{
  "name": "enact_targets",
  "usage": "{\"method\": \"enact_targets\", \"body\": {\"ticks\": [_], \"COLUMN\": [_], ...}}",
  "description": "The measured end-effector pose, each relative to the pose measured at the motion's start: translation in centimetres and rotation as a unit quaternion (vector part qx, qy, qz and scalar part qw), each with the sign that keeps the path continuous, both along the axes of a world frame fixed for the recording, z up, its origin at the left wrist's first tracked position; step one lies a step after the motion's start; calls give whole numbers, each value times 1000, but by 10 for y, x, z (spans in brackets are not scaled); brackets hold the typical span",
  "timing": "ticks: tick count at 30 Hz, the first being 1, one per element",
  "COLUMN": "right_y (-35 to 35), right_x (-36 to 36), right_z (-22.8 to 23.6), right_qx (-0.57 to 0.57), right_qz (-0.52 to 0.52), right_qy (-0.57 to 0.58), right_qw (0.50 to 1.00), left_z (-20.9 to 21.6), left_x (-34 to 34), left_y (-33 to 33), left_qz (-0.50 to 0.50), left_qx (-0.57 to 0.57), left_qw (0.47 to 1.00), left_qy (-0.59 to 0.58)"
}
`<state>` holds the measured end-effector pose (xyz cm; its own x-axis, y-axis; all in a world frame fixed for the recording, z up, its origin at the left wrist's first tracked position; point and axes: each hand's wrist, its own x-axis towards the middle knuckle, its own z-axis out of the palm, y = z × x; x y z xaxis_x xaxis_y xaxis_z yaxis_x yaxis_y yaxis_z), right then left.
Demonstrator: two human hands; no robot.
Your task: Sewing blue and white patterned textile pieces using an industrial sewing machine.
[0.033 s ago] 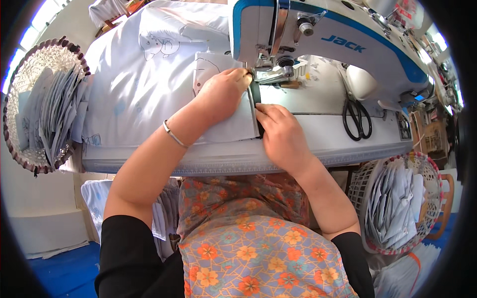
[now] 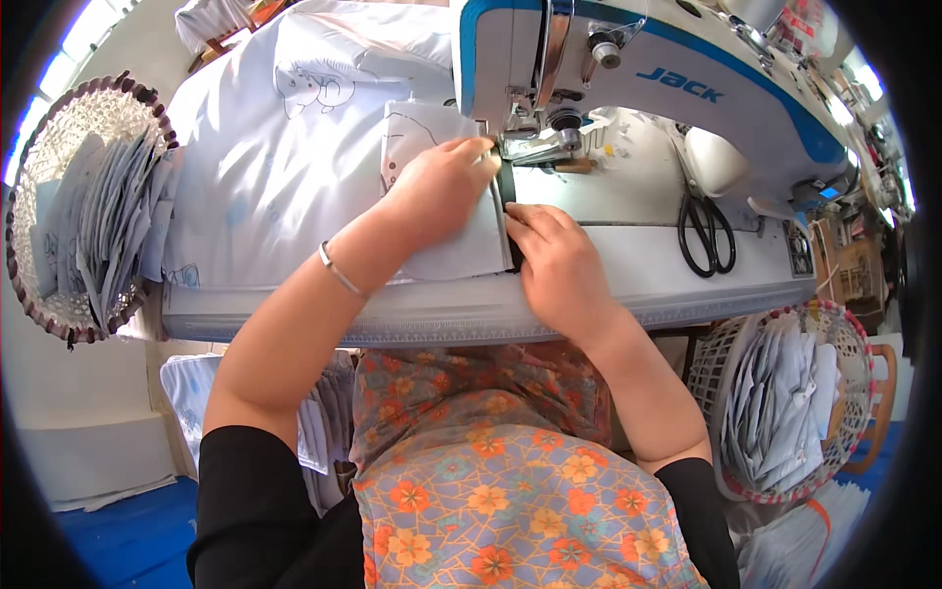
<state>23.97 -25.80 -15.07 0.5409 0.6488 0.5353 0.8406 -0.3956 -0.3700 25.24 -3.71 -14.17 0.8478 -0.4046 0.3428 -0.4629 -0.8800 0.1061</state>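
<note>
Left hand (image 2: 442, 191) and bracelet (image 2: 340, 268) slightly farther back and left than before

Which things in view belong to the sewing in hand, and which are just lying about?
In the job:
- left hand, on the folded pale cloth
- right hand, fingertips at the dark strip
- sewing machine

Seemingly just lying about:
- black-handled scissors
- wooden-handled tool
- left basket and right basket, both holding cloth pieces, possibly for this work

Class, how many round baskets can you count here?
2: a brown-rimmed basket at far left and a pink-rimmed basket at lower right. Others may be hidden.
</note>
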Motion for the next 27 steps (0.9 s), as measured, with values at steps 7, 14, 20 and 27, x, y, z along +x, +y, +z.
{"method": "enact_targets", "body": {"ticks": [7, 14, 20, 27], "right_y": [-22, -21, -20, -20], "right_x": [5, 8, 4, -3], "right_z": [7, 5, 9, 1], "right_qx": [38, 67, 51, 31], "right_qz": [42, 32, 28, 28], "right_qy": [108, 123, 85, 7], "right_qw": [993, 990, 995, 999], "left_z": [13, 17, 7, 8], "left_x": [-50, -55, -67, -71], "left_y": [-7, -10, -22, -25], "left_qz": [-91, -120, -91, -95], "left_qx": [-74, -66, -61, -89], "left_qw": [993, 990, 994, 991], "left_qy": [-4, -13, -22, -7]}}
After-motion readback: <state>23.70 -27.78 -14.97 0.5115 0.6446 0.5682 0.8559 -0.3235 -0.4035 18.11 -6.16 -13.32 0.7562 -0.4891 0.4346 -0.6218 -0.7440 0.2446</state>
